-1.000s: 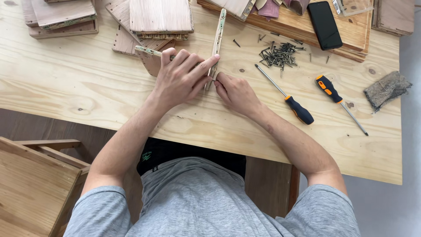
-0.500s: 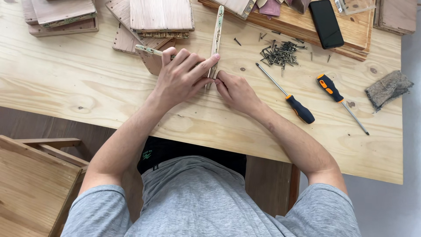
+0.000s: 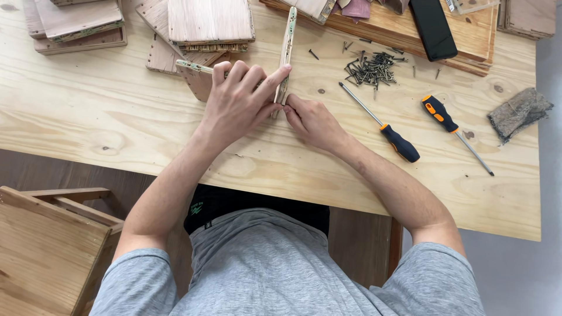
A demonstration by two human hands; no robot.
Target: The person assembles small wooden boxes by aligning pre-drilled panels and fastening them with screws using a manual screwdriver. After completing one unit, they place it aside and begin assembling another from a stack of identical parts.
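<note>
A narrow wooden strip (image 3: 285, 52) is held on edge on the pale counter (image 3: 88, 123). The left hand (image 3: 237, 102) is laid over its near end, fingers closed on it; the right hand (image 3: 313, 120) pinches the same end. Loose screws (image 3: 370, 67) and two screwdrivers (image 3: 380, 124) lie to the right.

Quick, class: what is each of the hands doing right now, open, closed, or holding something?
Left hand: closed on the narrow wooden strip, fingers across it.
Right hand: curled at the strip's near end; its grip cannot be told.
</note>
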